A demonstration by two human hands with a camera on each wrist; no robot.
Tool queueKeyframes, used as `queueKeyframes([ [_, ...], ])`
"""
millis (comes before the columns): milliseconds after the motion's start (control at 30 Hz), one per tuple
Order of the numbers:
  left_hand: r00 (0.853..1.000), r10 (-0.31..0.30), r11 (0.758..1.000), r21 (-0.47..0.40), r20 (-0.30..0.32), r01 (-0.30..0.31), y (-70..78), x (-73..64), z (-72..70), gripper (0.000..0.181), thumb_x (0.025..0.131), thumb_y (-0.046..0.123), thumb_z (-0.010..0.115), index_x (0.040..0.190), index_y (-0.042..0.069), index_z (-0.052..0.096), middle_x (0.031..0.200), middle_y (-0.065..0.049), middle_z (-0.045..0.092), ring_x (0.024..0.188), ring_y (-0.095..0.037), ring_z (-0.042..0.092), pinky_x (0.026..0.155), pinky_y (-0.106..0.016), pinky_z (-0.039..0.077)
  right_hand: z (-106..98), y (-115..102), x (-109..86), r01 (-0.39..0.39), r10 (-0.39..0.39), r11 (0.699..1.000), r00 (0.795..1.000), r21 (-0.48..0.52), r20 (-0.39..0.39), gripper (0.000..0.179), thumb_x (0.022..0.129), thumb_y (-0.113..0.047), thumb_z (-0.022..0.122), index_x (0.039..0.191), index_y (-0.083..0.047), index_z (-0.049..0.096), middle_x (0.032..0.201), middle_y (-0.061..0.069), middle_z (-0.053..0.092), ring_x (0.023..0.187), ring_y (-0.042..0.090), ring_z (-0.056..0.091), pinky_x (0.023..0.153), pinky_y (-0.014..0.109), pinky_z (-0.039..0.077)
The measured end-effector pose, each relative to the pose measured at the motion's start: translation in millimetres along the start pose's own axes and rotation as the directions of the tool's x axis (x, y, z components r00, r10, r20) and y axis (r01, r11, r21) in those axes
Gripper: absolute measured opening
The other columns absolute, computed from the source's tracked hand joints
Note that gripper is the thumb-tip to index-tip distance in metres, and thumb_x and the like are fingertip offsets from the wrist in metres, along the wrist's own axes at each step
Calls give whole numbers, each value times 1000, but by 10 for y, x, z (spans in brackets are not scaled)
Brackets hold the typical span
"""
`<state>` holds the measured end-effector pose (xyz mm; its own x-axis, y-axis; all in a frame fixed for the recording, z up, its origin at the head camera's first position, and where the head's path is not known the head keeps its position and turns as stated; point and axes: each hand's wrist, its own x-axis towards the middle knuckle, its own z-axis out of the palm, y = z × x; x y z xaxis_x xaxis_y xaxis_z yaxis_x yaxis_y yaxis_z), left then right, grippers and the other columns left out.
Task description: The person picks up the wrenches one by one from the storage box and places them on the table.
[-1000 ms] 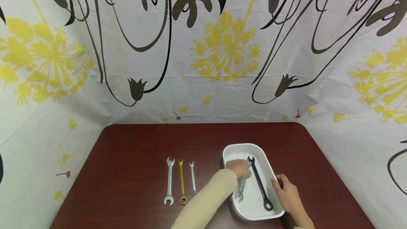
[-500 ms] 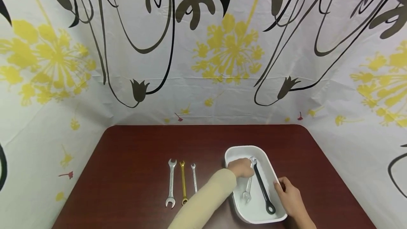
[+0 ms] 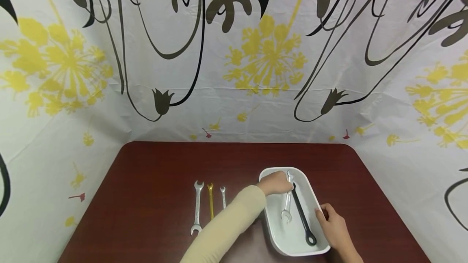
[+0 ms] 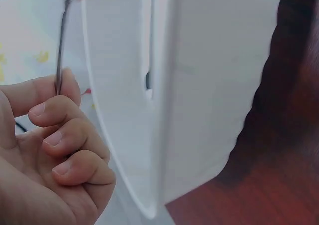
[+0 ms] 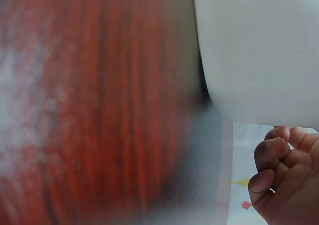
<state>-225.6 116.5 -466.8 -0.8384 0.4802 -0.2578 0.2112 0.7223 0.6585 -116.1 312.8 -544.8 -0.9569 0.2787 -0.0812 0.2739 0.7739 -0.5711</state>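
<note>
My left hand (image 3: 276, 182) reaches over the white tray (image 3: 269, 230) and pinches a silver wrench (image 3: 287, 204) between thumb and forefinger. In the left wrist view the wrench (image 4: 62, 46) is seen edge-on, rising from the fingertips, with the other fingers curled. Its lower open jaw points toward me, above the tray's floor; a gap beneath is hard to judge. Beside it, inside the tray, lies a black combination wrench (image 3: 302, 216), ring end nearest me. My right hand (image 3: 335, 230) grips the tray's right rim, thumb on the edge; in the right wrist view its fingers (image 5: 271, 153) curl below the tray wall.
Left of the tray, a silver open-end wrench (image 3: 197, 208), a gold wrench (image 3: 211, 198) and a small silver wrench (image 3: 224, 197) lie side by side on the dark red table (image 3: 153, 198). The left sleeve crosses over the lower parts of some. A patterned cloth (image 3: 219, 104) hangs behind.
My left hand has moved slightly away from me and to the right with the silver wrench, bringing it closer alongside the black one. The right hand keeps its grip on the tray.
</note>
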Motion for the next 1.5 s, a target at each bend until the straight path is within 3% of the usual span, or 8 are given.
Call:
queueKeyframes([
  [367, 998, 14, 993, -117, -54, -21, -153, 0, -368, 48, 84, 21, 59, 47, 22, 28, 48, 10, 21, 47, -9, 24, 47, -25, 27, -8, -10, -12, -6, 6, 1000, 1000, 6, 14, 35, 100, -29, 44, 114, 2, 53, 80, 7, 59, 70, 16, 51, 59, 27, 40],
  [700, 1000, -11, 979, -203, -26, 5, -408, -7, -574, 51, 88, 20, 62, 46, 18, 33, 47, 8, 21, 47, -8, 21, 49, -24, 27, 7, -7, -2, -8, 8, 1000, 1000, -4, 18, 36, 100, -30, 44, 114, 2, 54, 79, 8, 59, 70, 16, 51, 59, 28, 39],
  [933, 994, -71, 975, -217, -89, 50, -604, -48, -559, 34, 84, 20, 66, 55, 16, 49, 56, 6, 35, 54, -11, 35, 55, -23, 34, -4, -24, -4, -13, 13, 1000, 1000, 0, 23, 35, 100, -29, 44, 113, 3, 54, 82, 9, 60, 71, 17, 52, 59, 28, 40],
  [1100, 989, -95, 969, -240, -115, 65, -785, -106, -521, 43, 83, 18, 67, 49, 17, 41, 51, 6, 31, 53, -12, 34, 55, -24, 34, -14, -37, 0, -11, 11, 1000, 1000, -3, 28, 35, 100, -29, 43, 112, 2, 54, 83, 10, 60, 72, 17, 52, 60, 28, 40],
  [1333, 983, -140, 963, -248, -116, 108, -1014, -205, -483, 31, 82, 19, 68, 58, 14, 49, 60, 2, 38, 62, -16, 42, 63, -28, 37, -17, -26, 9, -12, 13, 1000, 999, -11, 34, 35, 100, -31, 44, 112, 0, 54, 83, 9, 59, 73, 17, 51, 61, 28, 40],
  [1500, 986, -146, 957, -265, -76, 121, -1145, -261, -422, 33, 79, 16, 66, 57, 17, 42, 60, 3, 34, 60, -15, 38, 59, -28, 35, -28, -20, 16, -21, 21, 1000, 999, -8, 46, 37, 101, -32, 42, 113, 1, 53, 84, 10, 60, 73, 18, 52, 61, 29, 40],
])
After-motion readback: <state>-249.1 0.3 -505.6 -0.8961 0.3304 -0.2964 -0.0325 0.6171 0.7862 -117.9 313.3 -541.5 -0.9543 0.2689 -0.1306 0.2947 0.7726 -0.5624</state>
